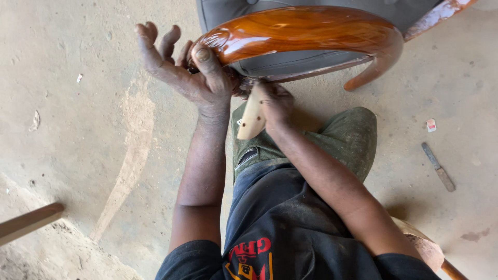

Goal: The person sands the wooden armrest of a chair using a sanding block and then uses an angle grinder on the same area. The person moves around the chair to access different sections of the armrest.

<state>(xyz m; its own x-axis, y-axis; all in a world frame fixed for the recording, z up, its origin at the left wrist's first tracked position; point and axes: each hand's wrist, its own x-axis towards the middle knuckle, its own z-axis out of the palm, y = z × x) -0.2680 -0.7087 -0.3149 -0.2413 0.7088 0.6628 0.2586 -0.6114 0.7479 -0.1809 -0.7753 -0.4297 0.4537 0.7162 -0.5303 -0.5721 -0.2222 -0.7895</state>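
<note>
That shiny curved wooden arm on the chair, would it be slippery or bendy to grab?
The glossy wooden arm probably feels slick: its varnish reflects light. Likely rigid, since the left hand braces against it without visible flex. The right hand works underneath, holding a pale wooden piece.

Black tee (290, 228), olive trousers (342, 140).

Chair arm (301, 31) glossy varnished wood; upholstery (290, 62) smooth grey leatherette; floor (78, 129) rough dusty concrete

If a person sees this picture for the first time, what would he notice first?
First the glossy curved wooden chair arm at the top, with grey upholstery beneath it. The left hand braces its end, fingers spread, while the right hand grips a pale wooden handle just below. On the concrete floor at right lies a knife-like tool.
</note>
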